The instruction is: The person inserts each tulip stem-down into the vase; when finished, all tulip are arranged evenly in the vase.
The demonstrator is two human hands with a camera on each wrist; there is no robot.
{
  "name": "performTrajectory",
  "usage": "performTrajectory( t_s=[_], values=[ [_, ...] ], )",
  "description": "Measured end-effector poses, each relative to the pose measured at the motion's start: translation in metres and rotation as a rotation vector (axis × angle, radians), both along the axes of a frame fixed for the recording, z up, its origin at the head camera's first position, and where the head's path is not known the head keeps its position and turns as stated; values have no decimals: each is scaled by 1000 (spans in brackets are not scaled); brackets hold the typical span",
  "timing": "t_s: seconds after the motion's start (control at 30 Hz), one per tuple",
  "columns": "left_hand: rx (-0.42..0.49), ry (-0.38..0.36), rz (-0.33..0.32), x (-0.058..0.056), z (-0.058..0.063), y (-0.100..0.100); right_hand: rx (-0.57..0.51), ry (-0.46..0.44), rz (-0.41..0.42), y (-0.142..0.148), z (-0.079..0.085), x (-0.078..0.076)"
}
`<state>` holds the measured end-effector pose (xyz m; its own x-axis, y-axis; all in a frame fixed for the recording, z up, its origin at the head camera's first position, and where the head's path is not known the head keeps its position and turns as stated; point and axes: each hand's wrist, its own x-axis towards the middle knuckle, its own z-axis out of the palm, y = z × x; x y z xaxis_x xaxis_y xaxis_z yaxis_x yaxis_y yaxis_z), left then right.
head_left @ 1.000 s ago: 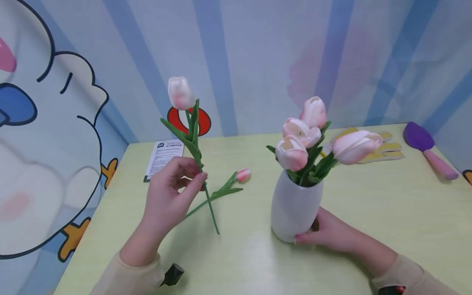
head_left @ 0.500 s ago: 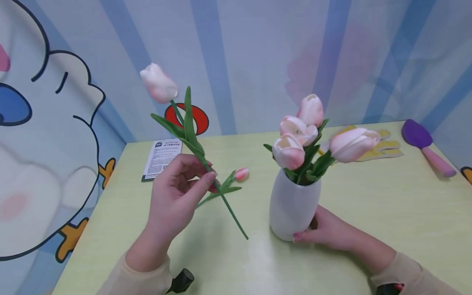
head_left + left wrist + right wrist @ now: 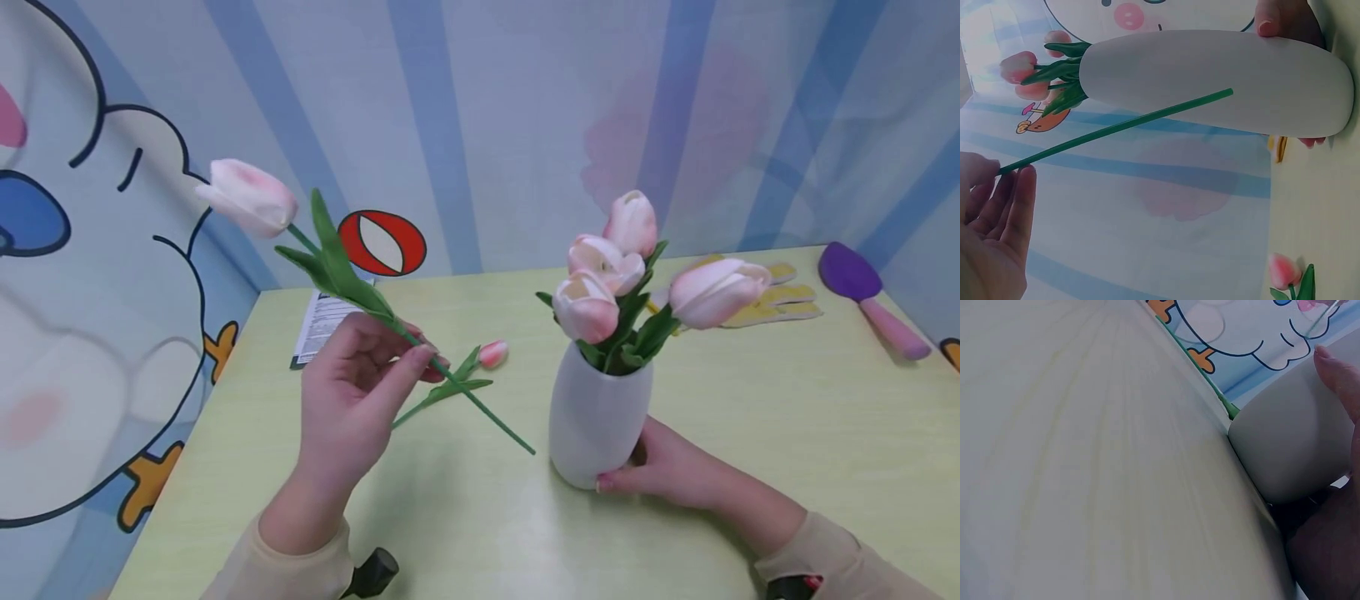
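Pinched between the thumb and fingers of my left hand [image 3: 363, 392] is a pink-white artificial tulip [image 3: 251, 198]. Its bloom leans to the upper left, and its bare green stem [image 3: 1129, 127] slants down toward the vase, apart from it in the head view. My right hand [image 3: 667, 471] grips the white vase [image 3: 600, 421] low on its right side; some of those fingers are hidden behind it. Several pale pink tulips [image 3: 588, 307] stand in the vase, one leaning right. Another tulip [image 3: 492, 355] lies on the table beyond my left hand, its stem partly covered by that hand.
A printed card [image 3: 318, 329] lies at the back left of the table [image 3: 480, 533]. Behind the vase are yellow-and-white gloves [image 3: 780, 304]. A purple scoop with a pink handle [image 3: 892, 329] lies at the back right. Patterned fabric walls [image 3: 517, 133] border the table.
The tulip in my left hand has tilted: its bloom swung left and down, and its stem end swung right toward the vase. My right hand and the vase have barely moved.
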<state>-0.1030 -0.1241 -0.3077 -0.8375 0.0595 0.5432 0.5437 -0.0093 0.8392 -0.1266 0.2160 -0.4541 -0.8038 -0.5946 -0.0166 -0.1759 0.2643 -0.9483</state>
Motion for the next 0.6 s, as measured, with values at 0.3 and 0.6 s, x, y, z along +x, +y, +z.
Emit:
performTrajectory(
  t_s=[0.3,0.6],
  values=[
    [49,36,35,-1,2,-2,1,2,0,0,1,0],
    [140,54,12,-3,-1,-3,-3,6,4,0,0,-1]
  ],
)
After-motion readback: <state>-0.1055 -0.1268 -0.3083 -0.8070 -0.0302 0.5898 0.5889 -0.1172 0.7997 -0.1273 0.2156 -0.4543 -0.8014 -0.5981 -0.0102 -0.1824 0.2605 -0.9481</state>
